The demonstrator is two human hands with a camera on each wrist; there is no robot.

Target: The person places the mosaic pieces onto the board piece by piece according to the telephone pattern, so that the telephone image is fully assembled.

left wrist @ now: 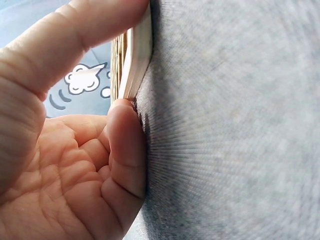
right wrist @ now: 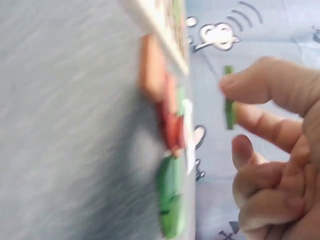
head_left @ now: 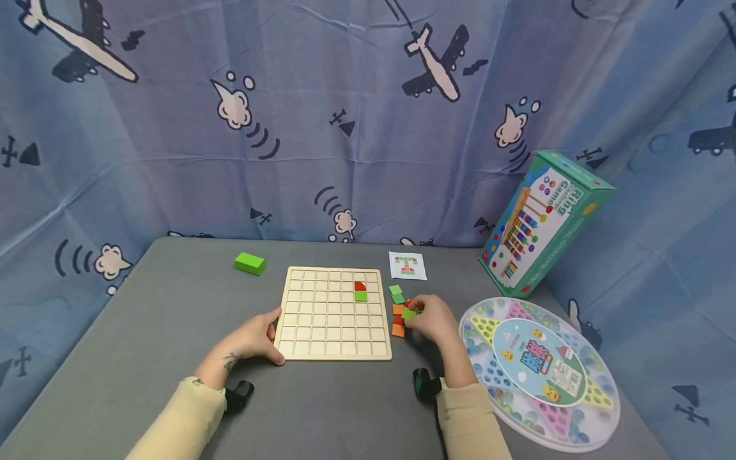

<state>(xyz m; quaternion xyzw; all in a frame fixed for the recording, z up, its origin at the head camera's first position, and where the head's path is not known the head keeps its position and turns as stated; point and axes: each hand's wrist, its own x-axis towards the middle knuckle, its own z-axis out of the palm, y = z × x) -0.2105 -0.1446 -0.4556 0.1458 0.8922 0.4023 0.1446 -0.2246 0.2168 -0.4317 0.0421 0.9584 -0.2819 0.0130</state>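
"who's holding what?"

"the left hand (head_left: 250,338) is gripping one wooden board (head_left: 319,322); the right hand (head_left: 434,319) is pinching one green tile (head_left: 408,313)."

"where's the board lying?"

"at the right hand's nine o'clock, with two orange tiles (head_left: 398,330) resting between. it's carrying one red piece (head_left: 359,286), one green square (head_left: 360,296)."

"around it?"

"one card (head_left: 407,266) is lying at two o'clock, one green block (head_left: 250,264) at ten."

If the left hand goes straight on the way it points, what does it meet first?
The wooden grid board, most likely at once: the left hand touches its left edge.
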